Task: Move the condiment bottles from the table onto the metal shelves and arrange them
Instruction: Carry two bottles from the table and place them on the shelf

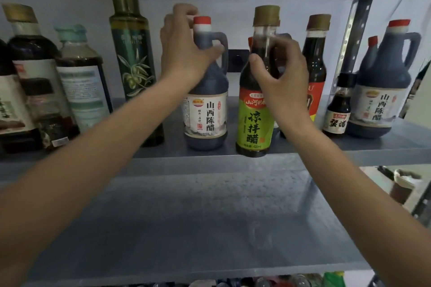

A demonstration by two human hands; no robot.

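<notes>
Two necks gripped mid-frame: our left hand (186,53) held the jug (207,112), our right hand (279,72) the green-labelled bottle (254,121); sliding them upright seemed safest.

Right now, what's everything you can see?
Vinegar jug: one, dark with red cap, shelf middle.
Green-label bottle: one, dark, beside that jug, front edge.
Olive oil bottle: one, tall green, left of the jug.
Left bottles: about four, mostly dark, far left.
Red-label bottle: one, dark, right of the green-label bottle.
Small bottle: one, black cap, right side.
Right jugs: two, dark, red caps, far right.
Shelf: one, grey-blue metal.
Left hand: grips the jug's neck.
Right hand: grips the green-label bottle's neck.
</notes>
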